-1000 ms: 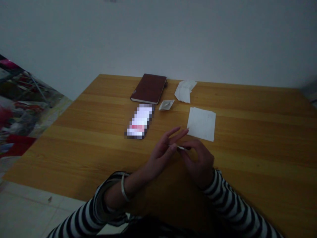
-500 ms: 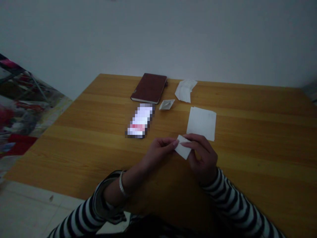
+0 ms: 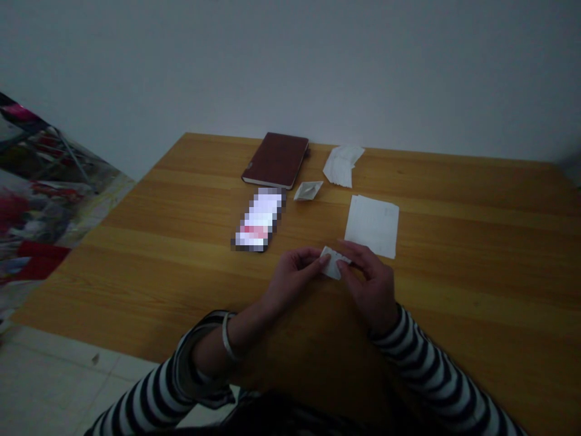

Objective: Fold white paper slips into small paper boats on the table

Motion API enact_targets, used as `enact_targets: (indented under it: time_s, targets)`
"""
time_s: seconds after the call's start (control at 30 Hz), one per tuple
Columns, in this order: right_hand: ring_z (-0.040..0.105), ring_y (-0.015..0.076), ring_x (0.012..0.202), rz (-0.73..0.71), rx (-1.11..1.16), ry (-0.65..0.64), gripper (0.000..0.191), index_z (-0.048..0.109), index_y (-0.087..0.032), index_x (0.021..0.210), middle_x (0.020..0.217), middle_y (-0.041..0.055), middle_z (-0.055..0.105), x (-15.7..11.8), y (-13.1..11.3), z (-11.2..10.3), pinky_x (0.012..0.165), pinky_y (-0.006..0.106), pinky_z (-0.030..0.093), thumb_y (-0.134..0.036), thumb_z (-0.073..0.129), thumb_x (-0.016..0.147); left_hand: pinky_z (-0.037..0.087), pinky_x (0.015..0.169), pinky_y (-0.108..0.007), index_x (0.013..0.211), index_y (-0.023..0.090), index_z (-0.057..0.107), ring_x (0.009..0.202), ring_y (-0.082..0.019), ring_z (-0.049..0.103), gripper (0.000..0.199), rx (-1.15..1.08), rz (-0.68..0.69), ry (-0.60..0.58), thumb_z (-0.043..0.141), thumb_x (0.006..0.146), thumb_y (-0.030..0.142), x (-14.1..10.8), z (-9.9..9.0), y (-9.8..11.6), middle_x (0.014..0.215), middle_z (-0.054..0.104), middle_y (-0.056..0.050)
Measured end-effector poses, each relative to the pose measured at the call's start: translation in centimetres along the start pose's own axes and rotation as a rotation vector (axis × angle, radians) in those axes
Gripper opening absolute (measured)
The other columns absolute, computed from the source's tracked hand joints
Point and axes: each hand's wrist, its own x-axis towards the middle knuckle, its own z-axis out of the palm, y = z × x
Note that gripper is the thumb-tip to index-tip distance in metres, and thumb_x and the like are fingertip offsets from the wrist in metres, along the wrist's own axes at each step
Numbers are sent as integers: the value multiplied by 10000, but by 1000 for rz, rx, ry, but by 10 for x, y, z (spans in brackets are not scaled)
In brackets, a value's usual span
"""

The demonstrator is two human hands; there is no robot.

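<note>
Between my two hands is a small folded piece of white paper point(image 3: 331, 268), held just above the near part of the wooden table. My left hand point(image 3: 295, 275) pinches its left side, thumb on top. On its right side, my right hand point(image 3: 370, 283) grips it between thumb and fingers. Just beyond my right hand lie flat square sheets of white paper point(image 3: 373, 225). A small folded paper boat point(image 3: 308, 191) rests farther off, to the left of those sheets.
A phone point(image 3: 260, 219) with a lit, blurred screen lies left of the paper boat. Behind it is a brown notebook point(image 3: 278, 160). A fanned stack of white paper pieces point(image 3: 341, 165) sits near the wall. Cluttered items fill the floor at the left.
The paper in my hands looks smaller, and its lower corner no longer reaches as far down. My right thumb has shifted onto its near side. The view has moved slightly.
</note>
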Motion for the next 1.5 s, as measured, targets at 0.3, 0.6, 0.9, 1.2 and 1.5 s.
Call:
enact_targets:
  time_s: [0.3,0.6,0.9,1.2,1.5]
  targets:
    - [754,202,836,177,274,-162,368,647,-218,1200,998,73,775,0,0,7,714,337,639,-298,683,843,521,737,-282,921,183,753,799,-172,678,164,329,354,96,625,896,281,-4,-1,4,902,764,-50]
    - [745,210,753,305,315,19,247,727,-204,996,896,67,774,4,4,4,648,338,636,-373,711,816,549,930,-345,1021,235,761,991,-196,718,184,322,450,66,627,898,210,-8,2,4,1067,767,-28]
    - [740,248,902,363,369,-40,382,727,-194,1098,1006,93,774,5,3,-1,783,417,625,-486,628,872,504,1013,-364,1173,203,699,1103,-206,672,283,398,379,-126,511,964,241,-7,2,1,1188,723,-59]
    - [731,199,947,281,385,-153,372,684,-221,1163,1073,63,760,9,7,-2,840,359,609,-290,719,799,530,965,-376,1286,214,602,1112,-211,658,379,542,468,-133,568,913,157,-3,-2,-10,1259,678,-98]
    - [722,218,994,34,233,-113,127,770,-226,904,1039,71,769,11,7,-10,925,430,578,-188,701,804,543,899,-394,871,192,767,1013,-230,659,105,440,434,65,755,769,213,1,-9,-1,1113,684,-102]
